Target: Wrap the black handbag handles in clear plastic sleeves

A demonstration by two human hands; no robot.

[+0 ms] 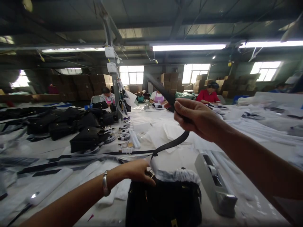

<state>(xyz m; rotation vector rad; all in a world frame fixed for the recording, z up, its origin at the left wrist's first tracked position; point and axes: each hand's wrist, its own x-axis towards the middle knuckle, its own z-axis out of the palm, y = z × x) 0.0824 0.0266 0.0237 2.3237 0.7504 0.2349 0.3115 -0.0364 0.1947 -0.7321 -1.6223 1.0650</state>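
A black handbag [165,201] with gold-coloured fittings stands at the table's near edge, white padding [182,176] bulging from its top. My left hand [139,171] is closed on the bag's top left edge, beside a metal ring; a silver bracelet circles the wrist. Raised above the bag, my right hand [195,116] pinches a black strap [171,143]. One part of the strap curves down toward my left hand, while its other end sticks up to the left, blurred. Whether the strap's lower end is fastened to the bag is hidden by my fingers.
A grey tape dispenser [215,186] stands right of the bag. Several black bags [86,138] pile up on the left near a metal post [115,82]. White sheets [165,132] and coiled straps [124,135] cover the table. People [208,94] sit across it.
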